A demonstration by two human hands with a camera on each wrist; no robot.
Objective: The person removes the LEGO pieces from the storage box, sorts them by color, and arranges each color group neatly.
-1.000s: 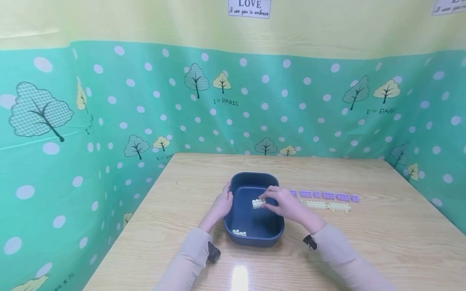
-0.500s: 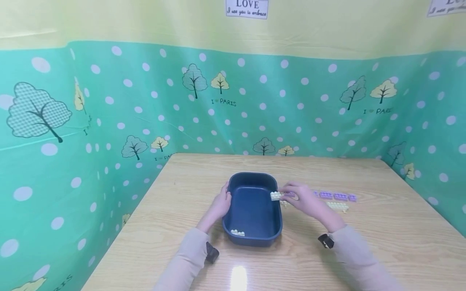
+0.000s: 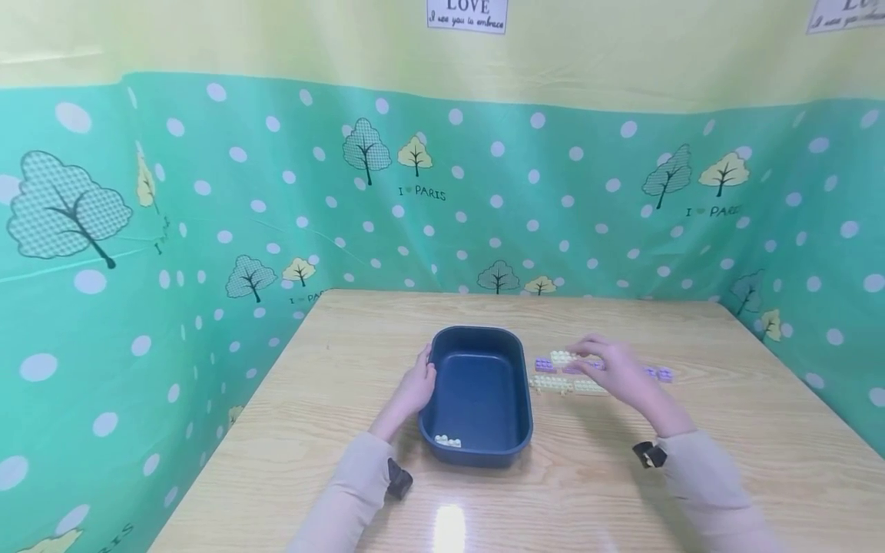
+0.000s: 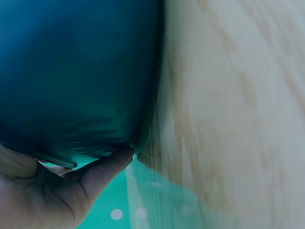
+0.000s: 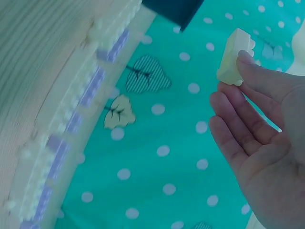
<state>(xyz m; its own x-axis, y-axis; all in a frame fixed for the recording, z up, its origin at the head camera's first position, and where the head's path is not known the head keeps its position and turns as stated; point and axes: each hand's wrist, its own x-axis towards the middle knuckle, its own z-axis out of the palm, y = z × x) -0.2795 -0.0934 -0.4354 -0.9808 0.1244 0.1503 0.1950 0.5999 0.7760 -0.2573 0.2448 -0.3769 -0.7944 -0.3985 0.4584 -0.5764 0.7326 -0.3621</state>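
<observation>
A dark blue rectangular tub stands on the table in the head view. My left hand holds its left side by the rim; in the left wrist view the thumb lies along the outer wall. A small white toy brick lies in the tub's near left corner. My right hand is to the right of the tub, raised over the brick rows, and pinches a cream studded building brick between thumb and fingertips.
Right of the tub, several purple bricks lie in a line, partly hidden by the right hand. In front of them runs a row of cream bricks, some with small pegs. A green dotted curtain hangs behind the wooden table.
My right hand has moved from over the tub to the right with the cream brick, and is now above the brick rows. The left hand has stayed on the tub.
</observation>
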